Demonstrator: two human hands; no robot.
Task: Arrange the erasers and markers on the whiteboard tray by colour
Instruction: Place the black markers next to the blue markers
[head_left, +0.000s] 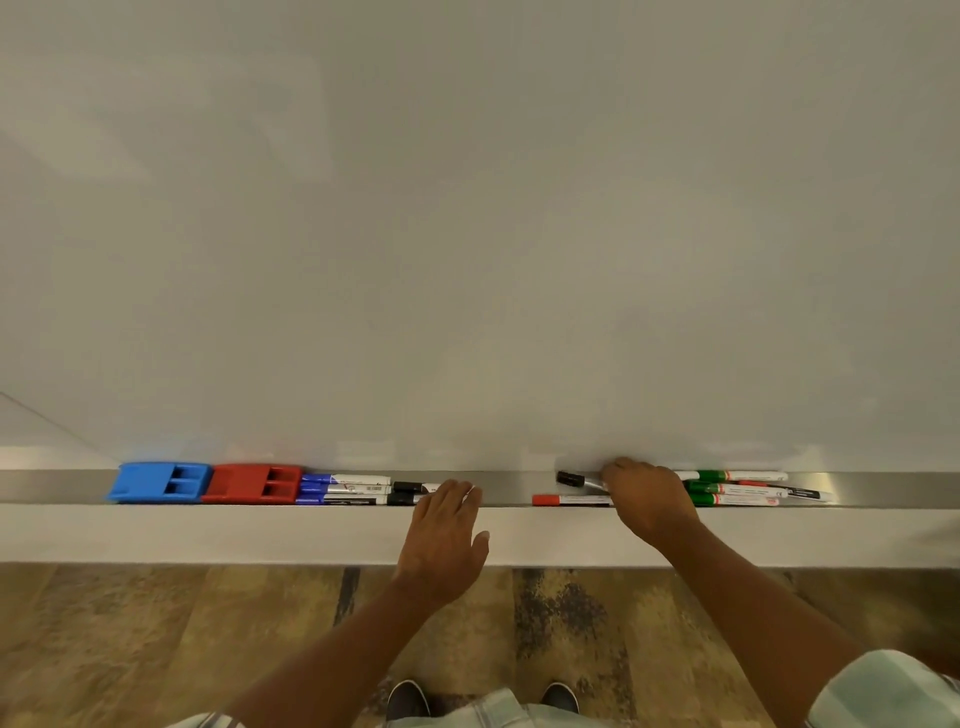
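Right hand (644, 499) curled round black-capped marker (571, 478) over tray (509, 488); green markers (727, 488) at 3 o'clock, red marker (569, 500) at 8. Left hand (444, 525) flat, fingers straight, touching black markers (410, 492); blue markers (337, 488), red eraser (254, 484), blue eraser (158, 483) at 9 o'clock.

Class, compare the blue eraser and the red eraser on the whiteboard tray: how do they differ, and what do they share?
Colour: the blue eraser is bright blue, the red eraser red. Place: the blue eraser ends the row on the left; the red eraser sits between it and the blue markers. Both have the same shape with two rectangular slots and lie flat on the tray.
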